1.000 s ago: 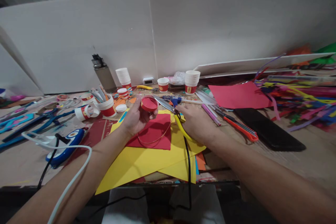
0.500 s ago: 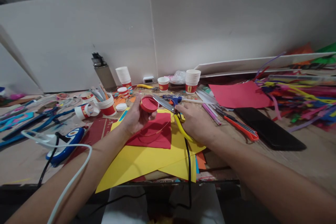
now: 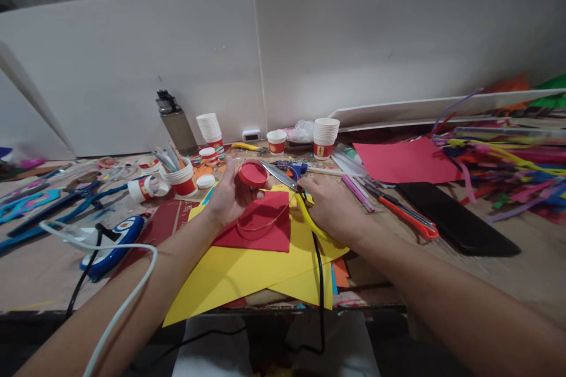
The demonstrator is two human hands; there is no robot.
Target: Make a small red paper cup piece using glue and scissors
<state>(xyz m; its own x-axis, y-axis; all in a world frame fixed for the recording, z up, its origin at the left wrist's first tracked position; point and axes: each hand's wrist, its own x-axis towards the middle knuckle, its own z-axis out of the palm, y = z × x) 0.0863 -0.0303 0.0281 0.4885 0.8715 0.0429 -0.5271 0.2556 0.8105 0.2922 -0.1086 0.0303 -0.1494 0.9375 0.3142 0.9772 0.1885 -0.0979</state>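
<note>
My left hand holds a shallow round red piece, like a cut-down cup end, its open side tilted toward me. In my right hand is a pair of scissors with yellow handles. The blades point left and meet the right edge of the round piece. A thin red strip curls down between the two hands. Below it lies a red paper sheet on top of yellow paper sheets.
Paper cups stand along the back, one stack holding pens. On the right lie a red-orange cutter, a black phone, red paper and colourful strips. A blue-and-white device with cables sits at left.
The scissors and round piece stay at nearly the same place. The whole view has shifted slightly; the thin strip still hangs in a loop.
</note>
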